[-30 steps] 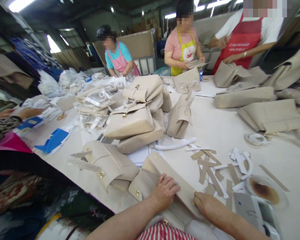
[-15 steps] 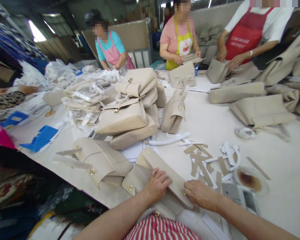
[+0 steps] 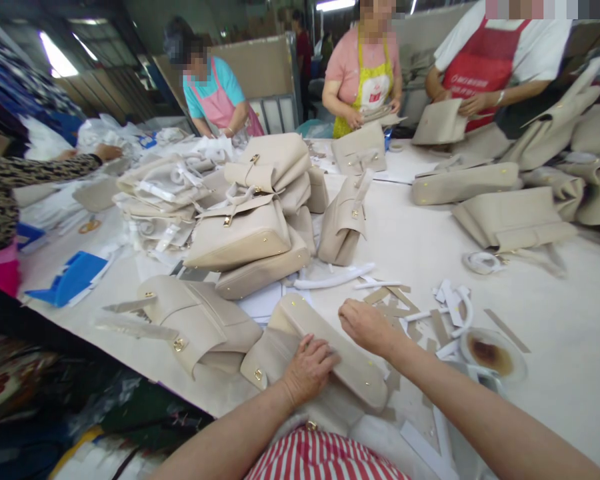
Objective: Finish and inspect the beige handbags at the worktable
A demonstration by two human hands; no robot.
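Steadying the beige bag [image 3: 285, 353] on the near side of the bag pile [image 3: 250, 230], our left hand [image 3: 307, 370] lies across it; whether it grips, we cannot tell. Our right hand [image 3: 365, 325], near-right of the pile, is bunched closed, contents hidden. We should press lightly, sparing the smooth, round-ended base [image 3: 347, 353]. The pile slumps, softly boxy.

Ten-plus beige bags [image 3: 353, 358], one stained dish [image 3: 495, 355], one yellow apron [image 3: 373, 83]
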